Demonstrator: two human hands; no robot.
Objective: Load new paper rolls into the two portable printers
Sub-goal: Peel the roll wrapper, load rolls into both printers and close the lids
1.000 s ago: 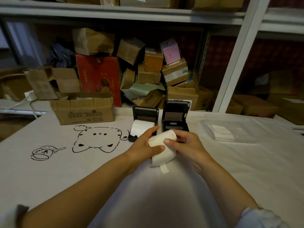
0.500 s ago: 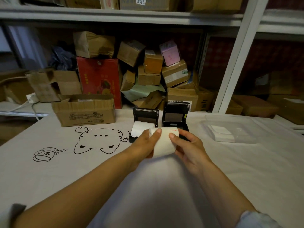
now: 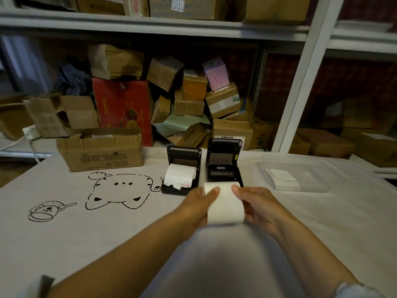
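Two black portable printers stand side by side with lids raised at the table's middle. The left printer (image 3: 171, 188) holds a white paper roll (image 3: 180, 175) with its loose end hanging over the front. The right printer (image 3: 223, 168) shows a bare paper bay. Just in front of it I hold a second white paper roll (image 3: 224, 204) between both hands, my left hand (image 3: 196, 206) on its left end and my right hand (image 3: 258, 206) on its right end.
An open cardboard box (image 3: 101, 150) sits at the back left of the white cloth with cartoon drawings (image 3: 117, 190). A clear plastic tray (image 3: 309, 168) holding white sheets lies to the right. Piled cartons fill the shelf behind.
Both hands have carried the roll forward and slightly right, from in front of the printers' gap to just before the right printer. The roll now lies level between my hands.
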